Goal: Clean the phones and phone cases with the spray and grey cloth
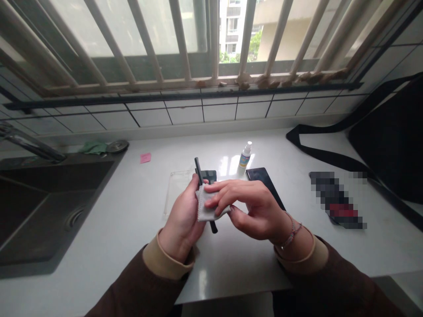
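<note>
My left hand [185, 213] is closed around a slim black bar-like object [198, 169], held at a slant above the counter; its kind does not show clearly. A small grey cleaning cloth [206, 214] with a zigzag edge covers the middle of that object. With bent fingers, my right hand [254, 209] presses and pinches the cloth from the right. Behind the hands, a dark glossy flat piece [211, 175] lies partly hidden. A clear plastic case [172, 190] rests beside it, half behind my left hand.
A spray bottle [244, 157] stands behind a black flat device [262, 177]. Left is a sink [59, 246] with a faucet [36, 143]; a pink note [145, 158] lies near it. At right are a pixelated item [333, 198] and a black bag [393, 136] with its strap.
</note>
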Demonstrator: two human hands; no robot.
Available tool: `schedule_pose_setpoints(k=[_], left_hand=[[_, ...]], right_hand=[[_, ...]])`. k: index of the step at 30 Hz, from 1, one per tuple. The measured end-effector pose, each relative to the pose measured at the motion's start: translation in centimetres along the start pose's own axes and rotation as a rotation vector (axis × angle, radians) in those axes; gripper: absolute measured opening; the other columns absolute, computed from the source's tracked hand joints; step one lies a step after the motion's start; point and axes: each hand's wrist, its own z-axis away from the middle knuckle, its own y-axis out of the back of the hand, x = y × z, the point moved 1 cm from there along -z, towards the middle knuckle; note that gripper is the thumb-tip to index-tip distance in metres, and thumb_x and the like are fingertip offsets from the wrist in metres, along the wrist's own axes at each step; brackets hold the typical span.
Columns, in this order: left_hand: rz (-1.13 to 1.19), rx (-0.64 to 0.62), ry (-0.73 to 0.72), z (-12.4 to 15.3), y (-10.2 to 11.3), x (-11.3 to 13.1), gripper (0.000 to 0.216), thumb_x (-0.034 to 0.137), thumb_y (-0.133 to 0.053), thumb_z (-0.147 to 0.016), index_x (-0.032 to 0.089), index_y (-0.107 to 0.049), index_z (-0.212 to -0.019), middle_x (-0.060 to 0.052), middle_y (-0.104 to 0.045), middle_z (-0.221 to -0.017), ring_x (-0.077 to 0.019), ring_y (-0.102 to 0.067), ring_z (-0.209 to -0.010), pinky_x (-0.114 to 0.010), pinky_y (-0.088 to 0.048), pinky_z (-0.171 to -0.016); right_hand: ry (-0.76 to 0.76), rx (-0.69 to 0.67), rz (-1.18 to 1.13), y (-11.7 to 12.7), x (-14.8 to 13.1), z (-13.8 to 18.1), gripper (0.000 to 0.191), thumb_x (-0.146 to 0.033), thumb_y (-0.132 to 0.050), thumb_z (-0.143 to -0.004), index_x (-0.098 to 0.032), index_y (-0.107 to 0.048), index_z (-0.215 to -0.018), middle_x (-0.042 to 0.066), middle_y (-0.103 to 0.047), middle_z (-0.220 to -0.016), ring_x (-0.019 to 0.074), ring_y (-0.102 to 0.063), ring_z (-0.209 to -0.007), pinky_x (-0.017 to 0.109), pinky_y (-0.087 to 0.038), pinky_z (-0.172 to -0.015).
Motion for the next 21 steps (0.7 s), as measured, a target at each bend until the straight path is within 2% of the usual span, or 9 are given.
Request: schedule_pose_setpoints(k=[2,5,8,11,16,21], left_hand=[[0.044,0.031,0.024,0.0,-0.1,0.5,0.034,0.046,-0.06,-0.106,0.017,-0.063,-0.088,0.002,-0.054,-0.065,-0.0108,-0.05,-0.046,-0.022,-0.046,-0.044],[0.063,0.013,-0.011,0.3,-0.3,1.1,0.043,0.059,-0.06,-0.103,0.019,-0.062,-0.089,0.004,-0.047,-0.064,-0.0103,-0.045,-0.045,-0.022,-0.042,-0.042],[0.061,-0.026,-0.082,0.9,-0.7,1.2,0.058,0.075,-0.059,-0.097,0.018,-0.066,-0.092,0.0,-0.053,-0.068,-0.0126,-0.052,-0.051,-0.025,-0.051,-0.048],[0.048,-0.046,-0.096,1.4,-1.1,1.1,0.068,0.081,-0.059,-0.094,0.015,-0.071,-0.099,-0.006,-0.064,-0.077,-0.0179,-0.065,-0.064,-0.03,-0.061,-0.06],[0.052,0.027,-0.106,1.6,-1.2,1.2,0.072,0.077,-0.051,-0.1,0.009,-0.076,-0.107,-0.016,-0.076,-0.091,-0.024,-0.077,-0.082,-0.035,-0.066,-0.079],[0.044,-0.006,-0.067,1.2,-1.1,0.9,0.072,0.071,-0.044,-0.105,0.008,-0.078,-0.113,-0.024,-0.079,-0.117,-0.0313,-0.079,-0.106,-0.042,-0.066,-0.093]], right_hand=[[-0.071,-0.023,-0.077,0.0,0.0,0.0,0.027,-0.012,-0.053,-0.091,-0.025,-0.077,-0.089,0.004,-0.084,-0.094,0.0246,-0.081,-0.105,0.049,-0.06,-0.109],[-0.203,-0.015,-0.113,-0.2,0.7,0.0,0.023,-0.017,-0.053,-0.095,-0.023,-0.072,-0.083,0.003,-0.081,-0.084,0.0191,-0.078,-0.081,0.039,-0.064,-0.092],[-0.365,0.012,-0.071,-0.5,1.7,-0.1,0.021,-0.019,-0.053,-0.097,-0.021,-0.068,-0.082,0.004,-0.081,-0.09,0.0176,-0.076,-0.084,0.034,-0.061,-0.085],[-0.491,0.036,-0.074,-0.8,2.6,-0.3,0.021,-0.021,-0.053,-0.099,-0.021,-0.067,-0.084,0.005,-0.08,-0.095,0.0176,-0.074,-0.088,0.032,-0.058,-0.083],[-0.531,0.075,-0.054,-0.4,3.0,-0.3,0.021,-0.026,-0.053,-0.1,-0.021,-0.065,-0.083,0.001,-0.071,-0.082,0.0151,-0.063,-0.074,0.028,-0.049,-0.069],[-0.577,0.056,-0.06,-0.3,3.5,-0.2,0.023,-0.028,-0.054,-0.101,-0.022,-0.066,-0.083,0.002,-0.072,-0.087,0.0166,-0.063,-0.078,0.03,-0.05,-0.073]])
